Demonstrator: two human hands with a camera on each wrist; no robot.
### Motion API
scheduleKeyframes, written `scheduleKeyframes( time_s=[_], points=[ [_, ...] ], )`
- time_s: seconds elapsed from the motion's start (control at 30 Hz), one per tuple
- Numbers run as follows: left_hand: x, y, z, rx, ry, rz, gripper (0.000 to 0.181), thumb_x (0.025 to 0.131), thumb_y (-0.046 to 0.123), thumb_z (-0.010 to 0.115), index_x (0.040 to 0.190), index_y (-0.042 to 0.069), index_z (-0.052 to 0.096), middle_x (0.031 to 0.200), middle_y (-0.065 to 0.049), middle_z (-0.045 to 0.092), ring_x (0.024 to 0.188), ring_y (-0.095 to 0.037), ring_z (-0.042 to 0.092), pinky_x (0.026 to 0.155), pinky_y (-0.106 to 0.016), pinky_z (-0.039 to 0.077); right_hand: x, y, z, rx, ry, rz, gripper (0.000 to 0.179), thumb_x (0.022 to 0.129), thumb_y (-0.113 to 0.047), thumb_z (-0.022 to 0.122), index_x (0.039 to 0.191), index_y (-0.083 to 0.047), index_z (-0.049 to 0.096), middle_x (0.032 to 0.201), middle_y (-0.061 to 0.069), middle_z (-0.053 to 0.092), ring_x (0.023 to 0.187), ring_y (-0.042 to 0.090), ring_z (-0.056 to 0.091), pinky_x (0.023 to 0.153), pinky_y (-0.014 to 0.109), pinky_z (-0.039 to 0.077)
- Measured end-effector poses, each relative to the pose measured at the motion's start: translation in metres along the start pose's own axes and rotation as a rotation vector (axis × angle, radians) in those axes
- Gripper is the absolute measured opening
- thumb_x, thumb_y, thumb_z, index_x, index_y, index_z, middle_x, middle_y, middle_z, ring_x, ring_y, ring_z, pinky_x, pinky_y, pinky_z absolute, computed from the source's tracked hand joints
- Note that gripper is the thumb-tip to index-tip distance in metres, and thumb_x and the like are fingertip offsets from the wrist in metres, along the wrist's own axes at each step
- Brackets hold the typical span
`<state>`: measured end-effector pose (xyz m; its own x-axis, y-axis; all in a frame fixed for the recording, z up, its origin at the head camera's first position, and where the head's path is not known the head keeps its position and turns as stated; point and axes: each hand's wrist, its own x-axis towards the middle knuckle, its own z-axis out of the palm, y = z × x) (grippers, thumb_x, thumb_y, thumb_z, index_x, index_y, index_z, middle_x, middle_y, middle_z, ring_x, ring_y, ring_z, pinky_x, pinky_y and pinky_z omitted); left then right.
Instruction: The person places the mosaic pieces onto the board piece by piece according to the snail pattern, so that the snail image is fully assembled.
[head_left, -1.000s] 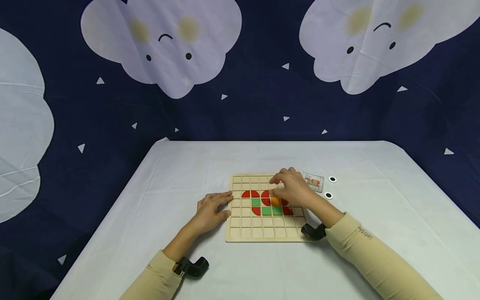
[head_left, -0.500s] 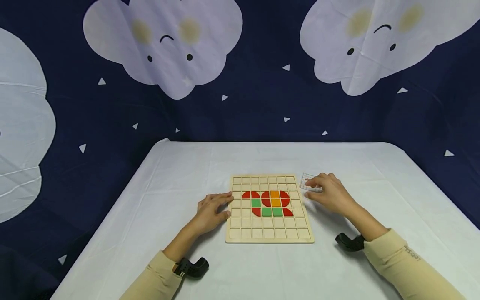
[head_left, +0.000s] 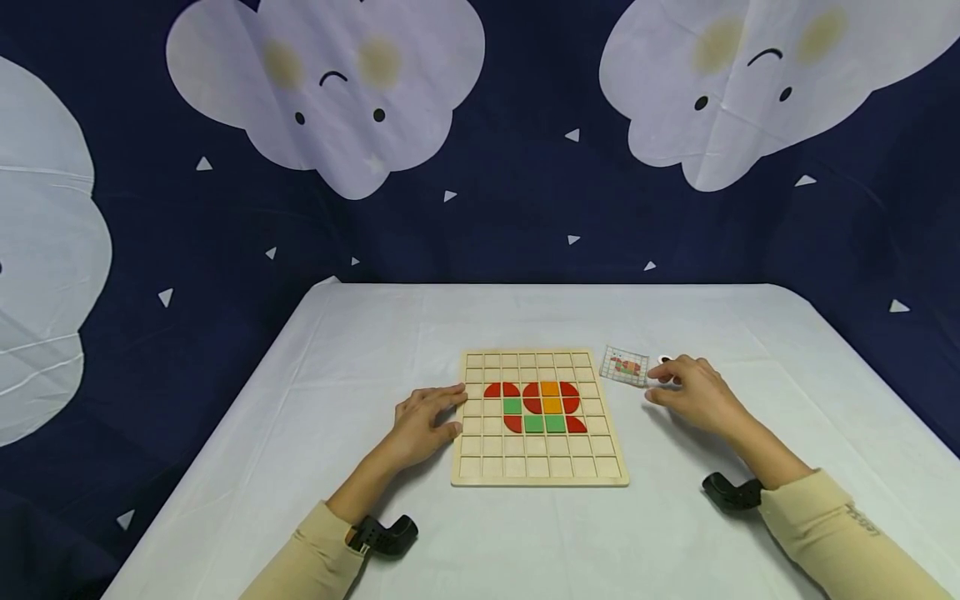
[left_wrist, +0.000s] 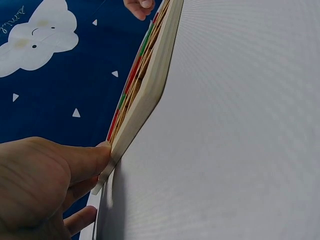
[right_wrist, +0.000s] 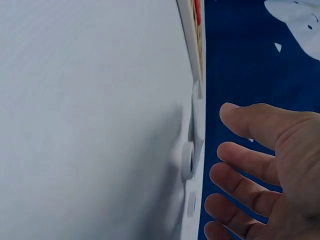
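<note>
A square wooden grid board (head_left: 536, 471) lies flat on the table. Red, green and orange tiles (head_left: 551, 397) fill part of its middle. Against its left edge rests my left hand (head_left: 420, 425); in the left wrist view the thumb (left_wrist: 90, 160) touches the board's side. My right hand (head_left: 697, 393) hovers right of a small pattern card (head_left: 625, 367), fingers apart and loosely bent, with nothing held. Just below it in the right wrist view are two small white discs, a nearer disc (right_wrist: 188, 161) and another disc (right_wrist: 192, 204). The head view shows one disc (head_left: 664, 359) partly behind the fingers.
A white cloth covers the table (head_left: 360, 350). Behind it hangs a dark blue curtain (head_left: 510, 242) with clouds and small triangles. Black wrist cameras sit on both forearms, the left camera (head_left: 386, 536) and the right camera (head_left: 731, 493).
My right hand has moved from over the board rightward, past the pattern card, to the white discs. The tiles and card are uncovered now. My left hand has stayed at the board's edge.
</note>
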<state>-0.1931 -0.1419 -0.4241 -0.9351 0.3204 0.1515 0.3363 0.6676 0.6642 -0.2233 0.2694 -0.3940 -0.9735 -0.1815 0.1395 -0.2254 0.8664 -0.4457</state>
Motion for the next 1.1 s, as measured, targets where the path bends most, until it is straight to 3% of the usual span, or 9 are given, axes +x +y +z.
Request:
scheduleKeyframes(
  time_s=[0.37, 1.1],
  points=[
    [0.0, 0.001, 0.0, -0.009, -0.004, -0.009, 0.045, 0.085, 0.014, 0.067, 0.129, 0.009, 0.059, 0.144, -0.001, 0.049, 0.128, -0.029, 0.038, 0.104, -0.054, 0.016, 0.003, 0.013, 0.003, -0.027, 0.023, -0.054, 0.031, 0.077, -0.021, 0.073, 0.103, -0.003, 0.071, 0.089, 0.012, 0.068, 0.084, 0.026, 0.056, 0.073, 0.036, 0.036],
    [-0.001, 0.001, -0.001, -0.007, -0.011, -0.007, 0.045, 0.086, 0.014, 0.067, 0.13, 0.009, 0.058, 0.144, -0.001, 0.048, 0.129, -0.029, 0.037, 0.104, -0.055, 0.015, 0.001, 0.017, 0.008, -0.032, 0.023, -0.01, 0.027, 0.076, -0.02, 0.073, 0.098, -0.004, 0.071, 0.085, 0.01, 0.063, 0.082, 0.025, 0.047, 0.07, 0.035, 0.031]
  ],
)
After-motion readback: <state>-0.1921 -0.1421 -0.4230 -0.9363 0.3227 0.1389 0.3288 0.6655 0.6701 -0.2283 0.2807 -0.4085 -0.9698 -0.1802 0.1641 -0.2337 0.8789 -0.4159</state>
